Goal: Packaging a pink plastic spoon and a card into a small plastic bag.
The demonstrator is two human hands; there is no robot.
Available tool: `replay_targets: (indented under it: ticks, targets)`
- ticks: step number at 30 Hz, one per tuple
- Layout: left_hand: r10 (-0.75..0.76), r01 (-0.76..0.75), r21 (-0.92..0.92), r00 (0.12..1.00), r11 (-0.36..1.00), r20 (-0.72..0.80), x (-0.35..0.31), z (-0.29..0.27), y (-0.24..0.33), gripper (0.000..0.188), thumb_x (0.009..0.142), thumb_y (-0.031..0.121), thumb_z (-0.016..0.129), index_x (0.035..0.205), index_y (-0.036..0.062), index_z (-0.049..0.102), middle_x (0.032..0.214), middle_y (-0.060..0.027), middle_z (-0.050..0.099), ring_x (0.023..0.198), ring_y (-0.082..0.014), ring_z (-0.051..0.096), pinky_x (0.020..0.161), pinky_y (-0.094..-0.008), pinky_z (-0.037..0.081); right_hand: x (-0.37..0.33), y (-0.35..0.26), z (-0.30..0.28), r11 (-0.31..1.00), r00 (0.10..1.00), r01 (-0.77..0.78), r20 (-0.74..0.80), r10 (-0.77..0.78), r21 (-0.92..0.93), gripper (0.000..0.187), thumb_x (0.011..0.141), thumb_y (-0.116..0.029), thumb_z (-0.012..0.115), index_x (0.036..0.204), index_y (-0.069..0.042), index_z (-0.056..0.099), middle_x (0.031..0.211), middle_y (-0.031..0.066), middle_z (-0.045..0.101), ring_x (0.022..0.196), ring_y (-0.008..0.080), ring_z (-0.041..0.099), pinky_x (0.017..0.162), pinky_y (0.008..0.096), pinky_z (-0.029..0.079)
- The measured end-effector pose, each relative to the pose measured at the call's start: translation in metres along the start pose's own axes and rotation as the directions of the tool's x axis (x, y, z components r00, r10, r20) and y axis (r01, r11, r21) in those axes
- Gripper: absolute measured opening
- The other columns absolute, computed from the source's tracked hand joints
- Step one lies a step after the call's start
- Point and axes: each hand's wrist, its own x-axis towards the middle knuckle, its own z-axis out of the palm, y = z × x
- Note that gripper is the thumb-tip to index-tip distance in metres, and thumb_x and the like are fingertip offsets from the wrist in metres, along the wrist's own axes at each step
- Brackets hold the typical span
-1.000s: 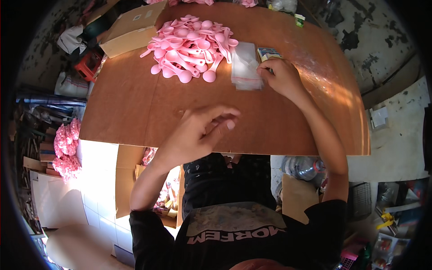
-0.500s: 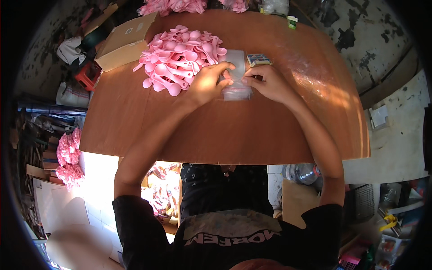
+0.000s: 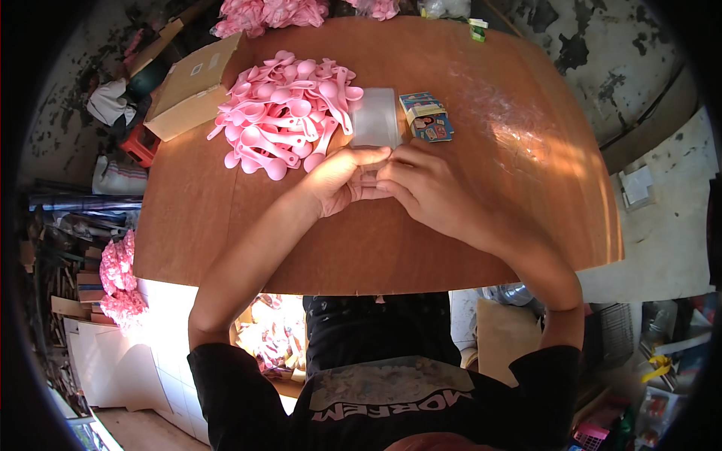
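Observation:
My left hand (image 3: 342,180) and my right hand (image 3: 421,180) meet over the near middle of the table. Between their curled fingers is a thin, see-through sheet, which looks like a single clear plastic bag (image 3: 368,174); much of it is hidden by the fingers. Both hands are closed on it, the right pinching at its edge. Just beyond them lies a stack of clear plastic bags (image 3: 374,119). To its right rests a pile of small printed cards (image 3: 430,124). A large heap of pink measuring spoons (image 3: 289,113) spreads to the left of the stack.
A brown cardboard box (image 3: 192,86) stands behind the heap at the far left of the wooden table (image 3: 361,248). Pink bundles (image 3: 271,13) line the far edge. A small green-and-white packet (image 3: 477,30) lies far right. Below the table edge sits an open carton (image 3: 271,331).
Both hands have drawn back from the bag stack toward me and come together, with a clear bag between them. The stack and the cards now show more fully.

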Motion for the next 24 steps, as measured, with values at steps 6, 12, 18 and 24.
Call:
replay_targets:
  ticks: [6,12,18,24]
  targets:
    - [0.142,-0.147,-0.14,0.989,0.979,-0.046,0.01,-0.02,-0.022,0.043,0.094,0.015,0.054,0.132,0.0043,0.037,0.121,-0.0168,0.058,0.109,-0.0318,0.06,0.09,-0.0423,0.052,-0.003,0.054,-0.01,0.863,0.88,-0.454,-0.268,0.393,-0.222,0.03,0.082,-0.033,0.066,0.078,-0.002,0.066,0.066,0.0156,0.064,0.061,0.0354,0.064,0.058,0.0404,0.049]
    - [0.225,-0.239,-0.296,0.971,0.925,-0.081,0.008,-0.019,-0.029,0.04,0.096,0.015,0.049,0.133,0.0078,0.036,0.126,-0.0194,0.054,0.113,-0.0327,0.058,0.097,-0.0465,0.048,-0.007,0.115,-0.005,0.679,0.756,-0.612,-0.047,0.653,-0.404,0.053,0.072,-0.044,0.077,0.072,0.005,0.06,0.065,0.0168,0.06,0.05,0.0277,0.054,0.051,0.0388,0.044]
    - [0.245,-0.242,-0.329,0.969,0.913,-0.032,0.011,-0.024,-0.032,0.042,0.094,0.008,0.044,0.135,0.0086,0.034,0.129,-0.0218,0.051,0.116,-0.0322,0.056,0.098,-0.0452,0.047,-0.001,0.117,-0.034,0.423,0.404,-0.906,0.23,0.886,-0.037,0.041,0.073,-0.04,0.077,0.077,-0.003,0.061,0.064,0.0061,0.06,0.055,0.0134,0.054,0.046,0.0283,0.043]
    - [0.184,-0.201,-0.177,0.977,0.964,-0.109,-0.023,-0.01,-0.017,0.042,0.095,0.007,0.033,0.138,0.0071,0.033,0.132,-0.0222,0.048,0.116,-0.0315,0.056,0.097,-0.0399,0.048,-0.025,0.084,-0.062,0.156,0.285,-0.915,0.323,0.903,0.372,0.025,0.081,-0.027,0.072,0.089,-0.006,0.062,0.073,0.0004,0.063,0.055,0.005,0.057,0.049,0.0187,0.046]
